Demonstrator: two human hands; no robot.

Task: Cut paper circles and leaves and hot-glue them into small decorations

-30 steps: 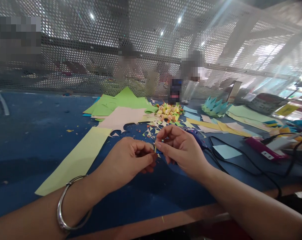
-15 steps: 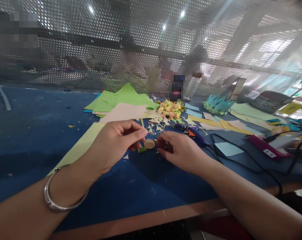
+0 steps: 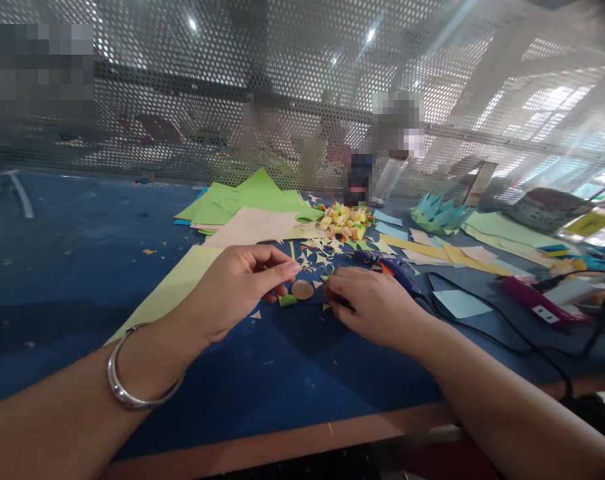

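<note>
My left hand point(image 3: 255, 280), a silver bangle on its wrist, has thumb and index finger pinched together; whatever they may hold is too small to name. Just below those fingertips is a round tan disc point(image 3: 303, 289), and I cannot tell whether the hand touches it. A small green paper piece point(image 3: 287, 301) lies beside the disc. On the other side, my right hand point(image 3: 365, 297) is curled low over the table, its fingertips partly hidden, so what it grips cannot be made out. Pale paper scraps point(image 3: 317, 257) are scattered beyond both hands.
Behind the scraps is a pile of small folded paper pieces point(image 3: 346, 221). Green sheets point(image 3: 252, 197) lie at back left. To the right are a blue glue gun point(image 3: 405, 277) with its cable, a blue paper crown shape point(image 3: 439, 215) and a purple power strip point(image 3: 537, 300). A perforated screen point(image 3: 192, 113) stands behind.
The whole view has shifted slightly, carrying everything a little to the right. My right hand's fingers have closed a little more; my left hand keeps its pinch.
</note>
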